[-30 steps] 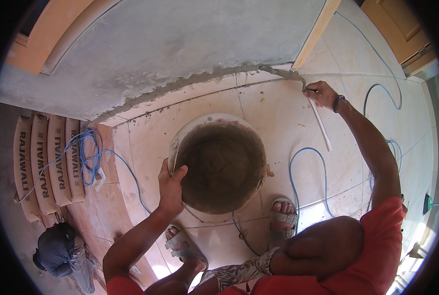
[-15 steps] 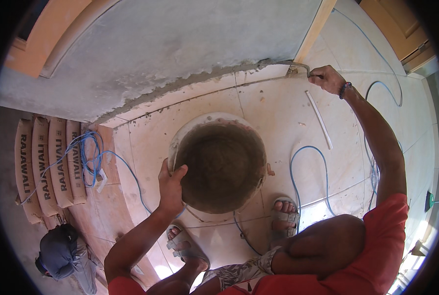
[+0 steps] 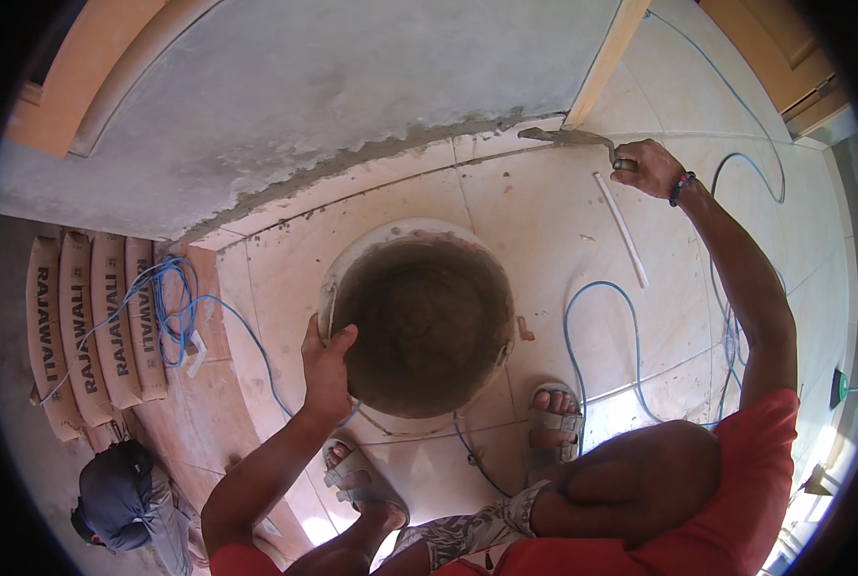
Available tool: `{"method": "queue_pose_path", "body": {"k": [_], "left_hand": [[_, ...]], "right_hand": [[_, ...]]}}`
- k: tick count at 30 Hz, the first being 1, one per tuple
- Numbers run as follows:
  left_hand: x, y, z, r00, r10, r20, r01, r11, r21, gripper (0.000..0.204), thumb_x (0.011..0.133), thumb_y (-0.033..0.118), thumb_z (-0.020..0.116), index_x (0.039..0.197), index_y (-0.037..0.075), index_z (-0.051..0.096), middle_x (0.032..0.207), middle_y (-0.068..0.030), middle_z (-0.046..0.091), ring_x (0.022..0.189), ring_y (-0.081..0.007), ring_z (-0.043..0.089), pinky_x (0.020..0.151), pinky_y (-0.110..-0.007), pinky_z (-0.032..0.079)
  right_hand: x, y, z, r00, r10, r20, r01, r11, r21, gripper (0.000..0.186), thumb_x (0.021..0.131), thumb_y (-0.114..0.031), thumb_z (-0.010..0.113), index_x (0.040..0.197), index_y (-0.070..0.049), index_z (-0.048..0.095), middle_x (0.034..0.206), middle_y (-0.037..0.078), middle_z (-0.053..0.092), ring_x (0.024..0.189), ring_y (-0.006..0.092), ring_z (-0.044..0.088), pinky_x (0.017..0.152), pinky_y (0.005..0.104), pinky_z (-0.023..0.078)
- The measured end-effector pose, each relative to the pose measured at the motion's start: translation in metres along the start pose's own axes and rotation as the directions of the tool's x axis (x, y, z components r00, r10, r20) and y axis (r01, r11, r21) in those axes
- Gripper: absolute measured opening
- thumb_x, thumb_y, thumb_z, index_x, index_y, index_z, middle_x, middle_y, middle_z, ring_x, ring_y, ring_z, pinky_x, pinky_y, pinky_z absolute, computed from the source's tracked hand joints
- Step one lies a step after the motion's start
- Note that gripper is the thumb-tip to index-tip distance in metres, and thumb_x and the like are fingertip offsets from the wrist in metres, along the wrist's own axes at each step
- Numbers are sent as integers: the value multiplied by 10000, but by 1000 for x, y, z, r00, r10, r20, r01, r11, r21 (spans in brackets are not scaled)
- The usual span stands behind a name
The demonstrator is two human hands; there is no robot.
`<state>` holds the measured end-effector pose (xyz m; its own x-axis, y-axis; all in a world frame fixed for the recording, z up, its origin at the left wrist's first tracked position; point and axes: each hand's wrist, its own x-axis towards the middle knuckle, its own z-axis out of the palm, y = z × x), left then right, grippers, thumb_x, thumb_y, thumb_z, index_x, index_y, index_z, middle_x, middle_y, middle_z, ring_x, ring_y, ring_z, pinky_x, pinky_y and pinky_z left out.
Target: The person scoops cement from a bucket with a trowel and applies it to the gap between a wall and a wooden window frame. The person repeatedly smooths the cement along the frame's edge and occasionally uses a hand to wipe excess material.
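My right hand (image 3: 648,169) is closed round the handle of a trowel (image 3: 569,138), whose blade points left, close to the foot of the grey wall (image 3: 352,77). Along that foot runs a band of wet mortar (image 3: 342,165), just above a row of pale skirting tiles (image 3: 371,182). Between my feet and the wall stands a round bucket (image 3: 344,261) with grey mortar (image 3: 424,326) inside. My left hand (image 3: 327,370) grips the bucket's left rim, thumb over the edge.
Blue cable (image 3: 575,305) loops across the tiled floor, with a coil (image 3: 171,298) beside stacked paper sacks (image 3: 83,326) at left. A thin white strip (image 3: 623,230) lies right of the bucket. Another person (image 3: 117,494) bends at lower left. A wooden door frame post (image 3: 606,65) meets the wall's end.
My right hand has drawn the trowel slightly down and right, so its blade shows away from the mortar band. My left hand stays on the bucket rim.
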<state>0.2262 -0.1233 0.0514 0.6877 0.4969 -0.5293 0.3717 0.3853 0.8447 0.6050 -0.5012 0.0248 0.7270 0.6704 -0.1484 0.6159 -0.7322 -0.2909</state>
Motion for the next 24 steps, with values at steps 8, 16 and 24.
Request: {"method": "queue_pose_path", "body": {"k": [8,16,24], "left_hand": [[0,0,0,1000,1,-4,-1,1000,-4,486,877,82,588,1333,7,437,1161,-120,591,1055,-225,584,923,-348,477],[-1,-1,-1,999,-21,-33,21,1000,-5,431,877,80,579,1292,23,479,1150,-112,597,1043,-219,588,912,-347,483],[1,-7,-6,999,-12,-34,11,1000,-14,439,875,88,581,1293,10,473,1148,-120,595,1036,-221,585,906,-349,485]], "right_hand": [[35,-8,-23,993,75,88,-66,993,-101,292,815,-312,664,802,-21,641,733,178,641,737,346,618,706,457,473],[44,-24,-60,997,72,30,-69,994,-88,296,830,-309,648,832,-13,670,737,182,640,744,331,620,730,451,468],[15,-31,-53,996,86,-24,-88,991,-103,301,853,-339,630,873,-39,654,738,170,637,754,337,621,717,449,475]]}}
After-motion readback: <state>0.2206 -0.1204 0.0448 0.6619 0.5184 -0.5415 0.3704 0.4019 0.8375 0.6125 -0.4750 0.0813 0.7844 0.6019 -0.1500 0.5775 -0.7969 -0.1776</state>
